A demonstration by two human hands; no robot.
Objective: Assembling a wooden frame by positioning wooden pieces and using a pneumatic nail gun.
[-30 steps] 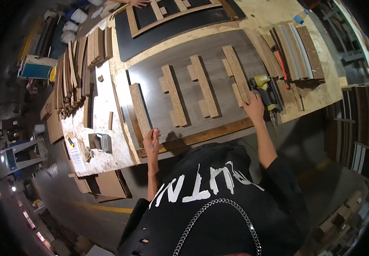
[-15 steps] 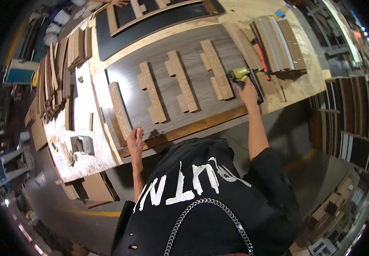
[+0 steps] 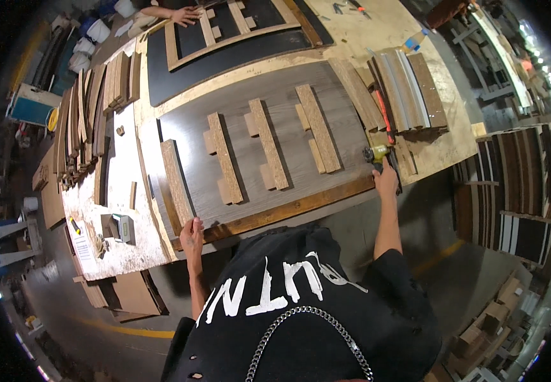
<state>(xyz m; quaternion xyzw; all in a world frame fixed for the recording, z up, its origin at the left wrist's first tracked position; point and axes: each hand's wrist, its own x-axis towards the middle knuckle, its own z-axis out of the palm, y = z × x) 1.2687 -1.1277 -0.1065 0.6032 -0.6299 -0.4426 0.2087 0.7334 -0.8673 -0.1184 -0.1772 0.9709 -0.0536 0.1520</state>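
A grey wood-grain panel [image 3: 256, 83] lies on the worktable before me, with a brown wooden strip [image 3: 288, 207] along its near edge. My left hand [image 3: 192, 239] is closed, its fingers gripping the near end of the leftmost particleboard strip [image 3: 175, 172]. My right hand [image 3: 385, 179] is wrapped round the handle of a yellow-green nail gun [image 3: 377, 151] at the panel's near right corner. Between my hands, three more particleboard strips [image 3: 268, 143] lie on the panel, with small blocks [image 3: 267, 176] against their left sides.
Stacked strips stand at the left [image 3: 119, 76] and right [image 3: 409, 89]; a red-orange tool [image 3: 383, 111] lies beside the right stack. A small open box [image 3: 120, 227] sits at the table's left. Beyond, a co-worker's hand [image 3: 186, 16] rests by a frame on a black panel [image 3: 237, 70].
My right hand has moved the nail gun rightward and nearer, away from the right-hand strip. My left hand stays at the leftmost strip's near end. The whole view has shifted slightly.
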